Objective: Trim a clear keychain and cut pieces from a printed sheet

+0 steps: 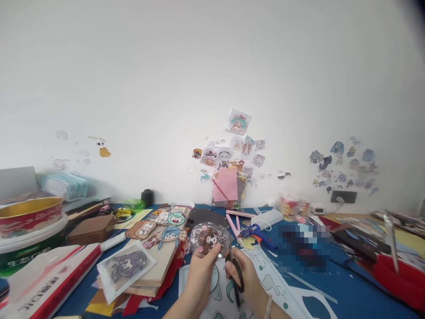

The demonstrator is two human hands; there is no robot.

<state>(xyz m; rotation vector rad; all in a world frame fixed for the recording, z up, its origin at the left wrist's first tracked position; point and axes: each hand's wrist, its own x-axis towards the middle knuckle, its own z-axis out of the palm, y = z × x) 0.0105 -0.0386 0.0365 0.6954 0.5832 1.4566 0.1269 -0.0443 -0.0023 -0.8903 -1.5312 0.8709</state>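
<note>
Right now the left hand [199, 270] pinches the lower edge of a clear laminated sticker cutout [209, 238] showing a brown-haired cartoon figure, holding it up just above the blue tabletop [332, 288]. Beside it, the right hand [247, 277] is closed through the black handles of the scissors [236, 277], whose long axis runs up toward the cutout's right edge, the blades meeting it there; how far they gape is hard to tell. More stickers lie on a wooden board [159, 266] to the left
</note>
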